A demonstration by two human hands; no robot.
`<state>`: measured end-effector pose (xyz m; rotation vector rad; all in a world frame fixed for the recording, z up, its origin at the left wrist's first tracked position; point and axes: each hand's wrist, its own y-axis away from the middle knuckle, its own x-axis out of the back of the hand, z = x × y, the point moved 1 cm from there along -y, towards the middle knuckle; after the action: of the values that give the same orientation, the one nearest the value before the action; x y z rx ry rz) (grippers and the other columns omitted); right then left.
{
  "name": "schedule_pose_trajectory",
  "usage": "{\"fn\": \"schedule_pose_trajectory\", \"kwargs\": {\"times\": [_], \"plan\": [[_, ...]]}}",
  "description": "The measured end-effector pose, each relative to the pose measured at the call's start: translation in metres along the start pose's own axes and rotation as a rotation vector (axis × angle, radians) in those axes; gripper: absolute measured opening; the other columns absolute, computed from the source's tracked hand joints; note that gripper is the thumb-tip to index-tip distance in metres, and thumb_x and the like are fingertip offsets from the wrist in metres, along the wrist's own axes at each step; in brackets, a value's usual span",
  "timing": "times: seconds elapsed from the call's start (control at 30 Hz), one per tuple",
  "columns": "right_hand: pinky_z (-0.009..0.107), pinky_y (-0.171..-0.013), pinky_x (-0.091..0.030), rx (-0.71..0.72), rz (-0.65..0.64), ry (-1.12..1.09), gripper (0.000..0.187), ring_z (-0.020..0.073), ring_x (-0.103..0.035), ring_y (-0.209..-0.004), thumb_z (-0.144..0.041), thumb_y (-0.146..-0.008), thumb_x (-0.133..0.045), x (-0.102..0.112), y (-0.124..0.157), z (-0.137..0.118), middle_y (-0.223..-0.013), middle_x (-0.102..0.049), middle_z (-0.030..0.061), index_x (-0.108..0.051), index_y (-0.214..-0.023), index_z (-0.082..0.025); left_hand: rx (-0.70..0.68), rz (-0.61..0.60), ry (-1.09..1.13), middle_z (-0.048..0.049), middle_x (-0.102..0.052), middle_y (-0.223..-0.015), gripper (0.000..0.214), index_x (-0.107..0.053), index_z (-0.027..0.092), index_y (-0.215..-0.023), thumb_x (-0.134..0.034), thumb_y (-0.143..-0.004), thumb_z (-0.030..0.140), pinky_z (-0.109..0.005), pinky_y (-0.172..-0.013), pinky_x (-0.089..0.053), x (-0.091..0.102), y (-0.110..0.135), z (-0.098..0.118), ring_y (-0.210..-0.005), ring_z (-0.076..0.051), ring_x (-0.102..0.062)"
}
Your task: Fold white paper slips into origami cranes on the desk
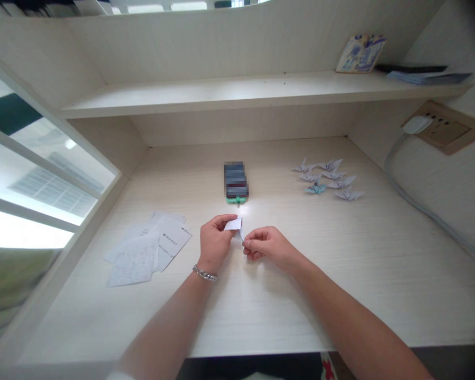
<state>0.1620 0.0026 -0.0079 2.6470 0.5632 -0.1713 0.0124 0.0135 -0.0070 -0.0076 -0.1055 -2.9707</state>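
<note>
My left hand, with a silver bracelet at the wrist, pinches the upper part of a small folded white paper just above the desk. My right hand is closed on the lower right tip of the same paper. Both hands meet near the middle of the desk. Just beyond them lies a phone with a green case, its screen blurred.
A loose stack of printed paper sheets lies at left. Several folded paper cranes sit at the back right. A shelf above holds a card and booklets. A white plug and cable run down the right wall.
</note>
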Motion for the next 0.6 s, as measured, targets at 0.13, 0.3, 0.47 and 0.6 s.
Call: {"fn": "schedule_pose_trajectory", "kwargs": {"times": [0.13, 0.3, 0.47, 0.6], "plan": [[0.023, -0.052, -0.047, 0.008, 0.029, -0.06, 0.025, 0.0109, -0.059, -0.052, -0.038, -0.069, -0.066, -0.001, -0.001, -0.001, -0.066, -0.066, 0.0047, -0.064, -0.072, -0.014, -0.01, 0.006, 0.007, -0.0072, -0.071, -0.086, 0.029, -0.068, 0.013, -0.087, -0.065, -0.058, 0.008, -0.026, -0.069, -0.05, 0.001, -0.001, 0.0, -0.078, -0.018, -0.065], [0.025, -0.055, -0.048, 0.092, -0.034, 0.067, 0.028, 0.0115, -0.059, -0.054, -0.041, -0.071, -0.065, -0.001, -0.003, 0.005, -0.066, -0.065, 0.0047, -0.062, -0.071, -0.014, 0.0, -0.02, -0.008, -0.0078, -0.071, -0.085, 0.027, -0.068, 0.013, -0.087, -0.068, -0.06, 0.013, -0.027, -0.068, -0.05, 0.0, 0.0, -0.001, -0.078, -0.018, -0.065], [0.025, -0.054, -0.047, 0.113, -0.069, 0.149, 0.024, 0.0128, -0.059, -0.057, -0.037, -0.07, -0.066, 0.008, 0.0, 0.001, -0.069, -0.065, 0.005, -0.063, -0.077, -0.014, 0.04, -0.051, 0.032, -0.0084, -0.07, -0.09, 0.028, -0.069, 0.014, -0.089, -0.07, -0.061, 0.019, -0.027, -0.068, -0.05, 0.002, -0.001, -0.002, -0.08, -0.018, -0.064], [0.025, -0.057, -0.048, 0.31, 0.203, 0.153, 0.03, 0.0152, -0.061, -0.069, -0.037, -0.072, -0.064, 0.016, -0.001, -0.006, -0.088, -0.066, 0.006, -0.064, -0.096, -0.019, 0.074, -0.182, 0.069, -0.0095, -0.07, -0.091, 0.026, -0.069, 0.013, -0.087, -0.069, -0.061, 0.017, -0.027, -0.069, -0.05, -0.002, 0.001, 0.001, -0.082, -0.019, -0.064]]}}
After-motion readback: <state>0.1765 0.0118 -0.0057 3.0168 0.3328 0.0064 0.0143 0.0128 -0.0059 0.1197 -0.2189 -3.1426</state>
